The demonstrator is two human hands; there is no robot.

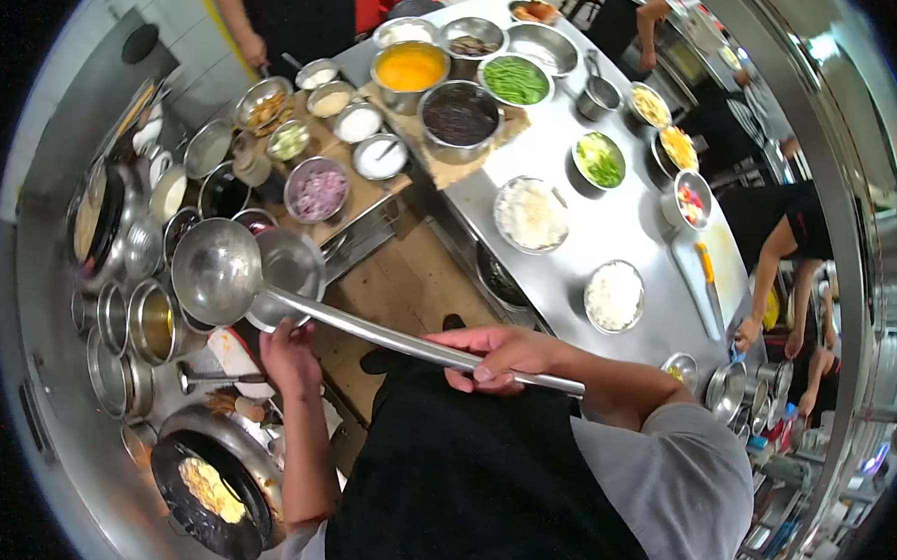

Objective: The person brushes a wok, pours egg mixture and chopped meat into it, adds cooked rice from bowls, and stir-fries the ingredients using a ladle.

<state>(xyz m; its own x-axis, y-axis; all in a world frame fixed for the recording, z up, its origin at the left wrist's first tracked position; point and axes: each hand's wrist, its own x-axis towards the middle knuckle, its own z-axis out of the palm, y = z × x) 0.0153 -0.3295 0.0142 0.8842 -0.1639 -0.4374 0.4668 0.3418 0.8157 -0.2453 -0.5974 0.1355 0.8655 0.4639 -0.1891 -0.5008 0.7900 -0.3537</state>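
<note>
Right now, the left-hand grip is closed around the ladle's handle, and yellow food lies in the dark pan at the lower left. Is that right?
Not the left: the head view shows the right-hand grip closed around the ladle's handle, while the left-hand grip is by a metal bowl. Yellow food does lie in the dark pan there.

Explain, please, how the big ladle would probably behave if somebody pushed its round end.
The ladle would likely stay stiff, since its long handle looks like metal. It may swing or twist, because the wide scoop sits far from the right grip. Its smooth, shiny handle could also feel slippery.
</note>
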